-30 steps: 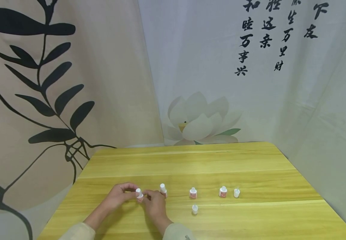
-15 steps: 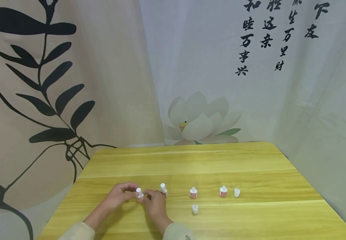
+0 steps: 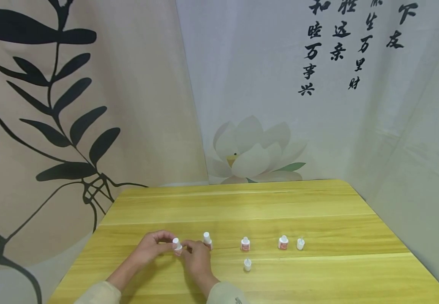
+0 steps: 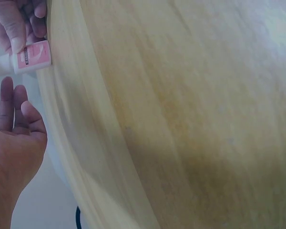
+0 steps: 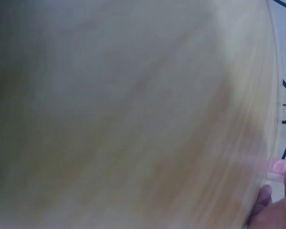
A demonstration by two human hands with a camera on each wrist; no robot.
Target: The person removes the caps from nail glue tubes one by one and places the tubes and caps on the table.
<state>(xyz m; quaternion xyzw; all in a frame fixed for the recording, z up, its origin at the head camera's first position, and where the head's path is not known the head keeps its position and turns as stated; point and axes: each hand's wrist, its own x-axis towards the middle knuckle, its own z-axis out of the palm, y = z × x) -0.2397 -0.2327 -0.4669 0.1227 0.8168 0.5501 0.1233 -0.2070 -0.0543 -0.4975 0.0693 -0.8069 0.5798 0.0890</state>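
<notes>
A small white-capped bottle with a pink label (image 3: 177,248) stands between the two hands. My left hand (image 3: 151,248) has its thumb and index finger at the white cap; in the left wrist view the other fingers of that hand (image 4: 16,138) are loosely bent. My right hand (image 3: 197,261) pinches the bottle's body from the other side, its thumb lying on the label of the bottle (image 4: 34,56). In the right wrist view the pink label (image 5: 278,167) shows beside the right thumb. A second capped bottle (image 3: 207,240) stands just behind the right hand.
Further right on the wooden table (image 3: 318,278) stand two bottles with pink labels (image 3: 245,245) (image 3: 283,243). One small white piece (image 3: 247,265) is in front of the first, another (image 3: 300,244) right of the second. Printed cloth (image 3: 147,105) hangs behind.
</notes>
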